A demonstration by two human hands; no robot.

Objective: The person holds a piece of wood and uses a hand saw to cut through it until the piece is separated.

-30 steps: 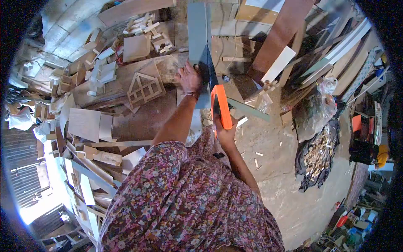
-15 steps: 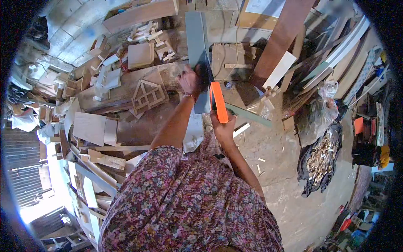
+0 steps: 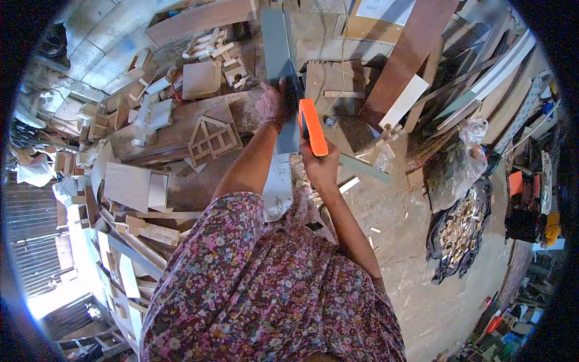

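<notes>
My right hand [image 3: 319, 163] is wrapped round the orange handle of a saw [image 3: 313, 128]. The saw's dark blade points away from me, along the right side of a long grey-green board [image 3: 276, 45]. My left hand [image 3: 272, 104] grips the board's left edge, its thumb over the top face. Where the blade meets the board is in shadow and hard to make out. Beneath the saw handle, a narrow green strip [image 3: 366, 168] slants out to the right.
A small wooden lattice frame [image 3: 214, 140] and wood pieces lie to the left. A wide brown plank [image 3: 410, 60] leans at the upper right. On the right floor is a dark plastic sheet holding wood scraps [image 3: 461, 226].
My right hand and the orange saw handle have moved forward, away from my body. My left hand stays on the board, which has shifted slightly forward in view.
</notes>
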